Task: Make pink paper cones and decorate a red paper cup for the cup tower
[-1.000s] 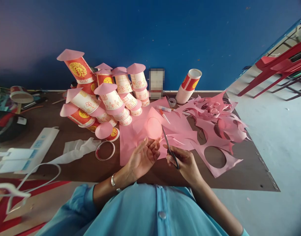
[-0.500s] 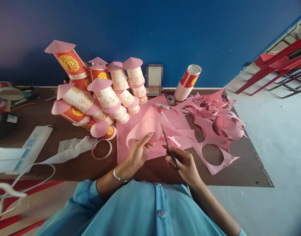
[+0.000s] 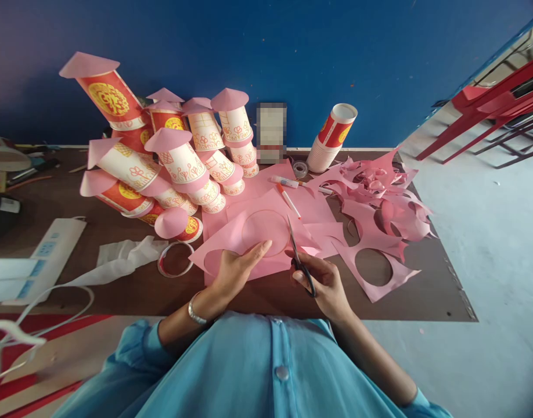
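My left hand [image 3: 240,264] grips a sheet of pink paper [image 3: 231,235] at its near side, thumb on top. A drawn circle shows on that sheet, and a round hole lies partly under the hand. In my right hand [image 3: 325,281] is a pair of scissors [image 3: 302,264], with the black handles in the fingers. The blades point up and away, beside the right edge of the drawn circle. Beyond the sheet lie an orange-and-white marker [image 3: 289,200] and a glue stick [image 3: 285,182] on more pink paper.
Decorated paper cups [image 3: 183,165] with pink cone tops stand in a cluster at left. A cup stack [image 3: 331,139] stands at the back right. Pink offcuts [image 3: 375,203] cover the table's right side. A tape roll [image 3: 175,259] and white strip [image 3: 122,261] lie at left.
The pink sheet has turned and flattened, so its circle and left hole show more fully. My left hand has shifted left and down with it. The scissors stay in my right hand.
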### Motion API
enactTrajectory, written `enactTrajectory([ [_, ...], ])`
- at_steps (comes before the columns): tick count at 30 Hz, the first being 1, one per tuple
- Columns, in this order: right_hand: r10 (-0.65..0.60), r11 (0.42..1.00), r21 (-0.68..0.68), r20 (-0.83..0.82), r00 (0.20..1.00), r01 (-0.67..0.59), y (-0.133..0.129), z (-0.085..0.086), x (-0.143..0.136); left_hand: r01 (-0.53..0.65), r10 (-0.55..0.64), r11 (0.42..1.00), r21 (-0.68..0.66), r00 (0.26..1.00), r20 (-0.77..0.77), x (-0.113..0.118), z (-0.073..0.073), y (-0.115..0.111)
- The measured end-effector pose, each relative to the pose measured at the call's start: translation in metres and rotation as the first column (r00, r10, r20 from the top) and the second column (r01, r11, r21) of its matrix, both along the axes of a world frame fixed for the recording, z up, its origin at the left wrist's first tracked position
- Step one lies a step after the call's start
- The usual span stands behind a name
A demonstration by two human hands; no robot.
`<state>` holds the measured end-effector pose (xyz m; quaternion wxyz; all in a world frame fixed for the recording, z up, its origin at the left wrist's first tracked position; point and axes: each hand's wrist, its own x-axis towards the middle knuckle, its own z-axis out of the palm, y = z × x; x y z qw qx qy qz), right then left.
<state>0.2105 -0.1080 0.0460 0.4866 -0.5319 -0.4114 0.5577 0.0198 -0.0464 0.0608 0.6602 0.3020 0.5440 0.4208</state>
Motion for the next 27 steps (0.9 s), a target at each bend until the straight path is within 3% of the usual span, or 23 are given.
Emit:
enactTrajectory([
  [4,-0.002,1.000,0.024,-0.007,1.000,0.002,-0.001,0.000,0.000,0.105,-0.104,0.994,0.019,0.994,-0.039,-0.005,-0.003,-0.001],
  [14,-0.026,1.000,0.015,-0.013,1.000,0.026,0.000,0.001,0.001,0.000,-0.001,1.000,-0.028,0.999,-0.045,-0.012,-0.025,-0.008],
  [27,-0.045,0.999,0.001,-0.018,0.999,0.045,0.001,-0.003,0.001,-0.013,0.008,0.998,-0.055,0.995,-0.095,-0.006,-0.017,-0.008],
])
